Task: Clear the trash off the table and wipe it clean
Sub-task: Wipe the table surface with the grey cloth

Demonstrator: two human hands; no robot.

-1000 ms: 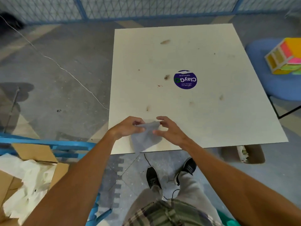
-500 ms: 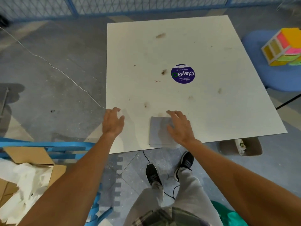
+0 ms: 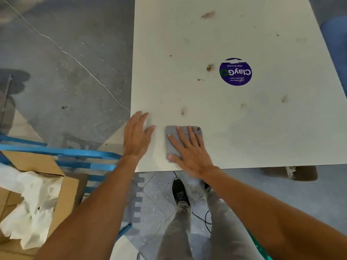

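A folded grey cloth [image 3: 171, 141] lies flat on the cream table [image 3: 225, 119] near its front edge. My right hand [image 3: 189, 149] presses down on the cloth with straight, spread fingers. My left hand [image 3: 137, 136] rests flat on the table's front left corner, a little left of the cloth, holding nothing. Several brown stains and crumbs mark the tabletop, among them a smear [image 3: 183, 110] just beyond the cloth, a crumb spot [image 3: 209, 67] and a smudge [image 3: 207, 15] at the far side. A round purple sticker [image 3: 235, 72] sits mid-table.
A cardboard box [image 3: 62, 184] with white crumpled paper [image 3: 32, 207] stands on the floor at the left, beside a blue frame [image 3: 62, 152]. A brown bin [image 3: 293, 173] shows under the table's front right. My feet stand below the table edge.
The cloth went from being held between both hands to lying flat on the table. My left hand let go and moved to the left corner. My right hand now presses the cloth flat.
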